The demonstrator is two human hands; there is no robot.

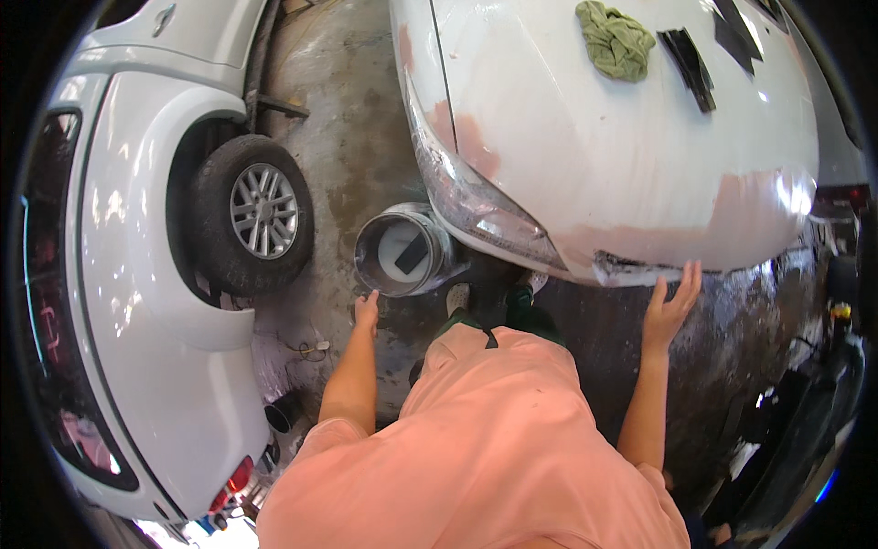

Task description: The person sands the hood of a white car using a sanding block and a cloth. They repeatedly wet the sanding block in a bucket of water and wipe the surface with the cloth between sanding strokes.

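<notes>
My left hand [367, 311] hangs beside the near rim of a grey bucket [369, 240]; it looks loosely open, with nothing visible in it. Milky liquid [394, 244] fills the bucket's bottom, and a dark rectangular block [412, 253] rests inside. My right hand [670, 309] is open, fingers apart and palm turned to the front edge of a white car's hood [585, 156]. Its fingertips reach that edge; whether they touch is unclear. Pinkish-brown patches [631, 240] show along the hood's front, close to the wet, whitish headlight [485, 209].
A crumpled green cloth [615, 41] and a black strip-like piece [686, 69] lie on the hood. To the left stands a white vehicle [146, 274] with a wheel [261, 212] exposed. Wet concrete floor [343, 119] runs between the vehicles. Dark parts [786, 439] lie at right.
</notes>
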